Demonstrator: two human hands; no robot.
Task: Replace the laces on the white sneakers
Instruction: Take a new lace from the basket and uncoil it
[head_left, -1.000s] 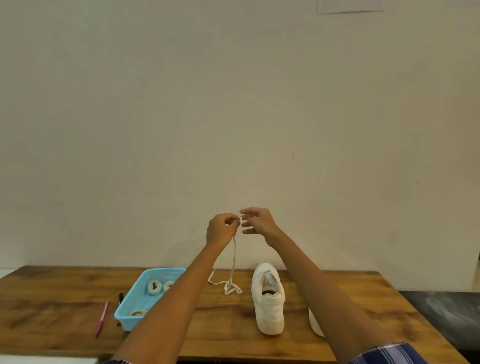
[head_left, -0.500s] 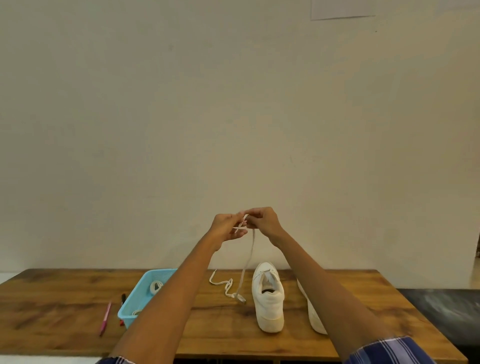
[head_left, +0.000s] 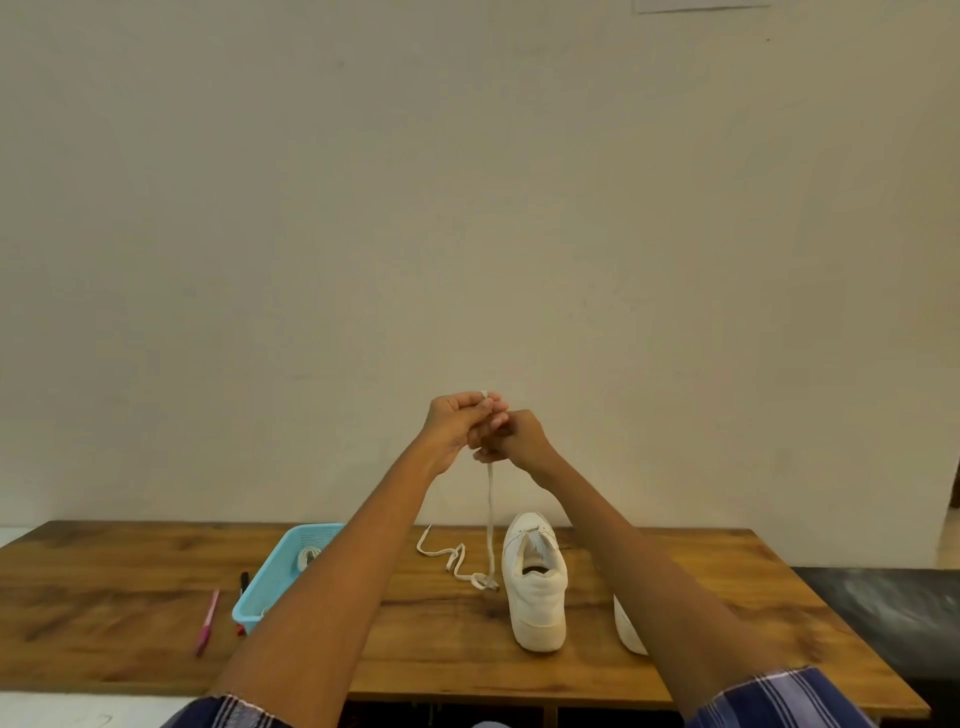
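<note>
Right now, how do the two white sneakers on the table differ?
The left sneaker shows whole, upright, heel toward the camera, with its tongue open and no lace that I can see. The right sneaker is mostly hidden behind the person's right arm; only a white sliver shows, so its pose and lacing cannot be told. The left sneaker has a loose lace beside it; the right does not. Both are white and sit on the table.
</note>
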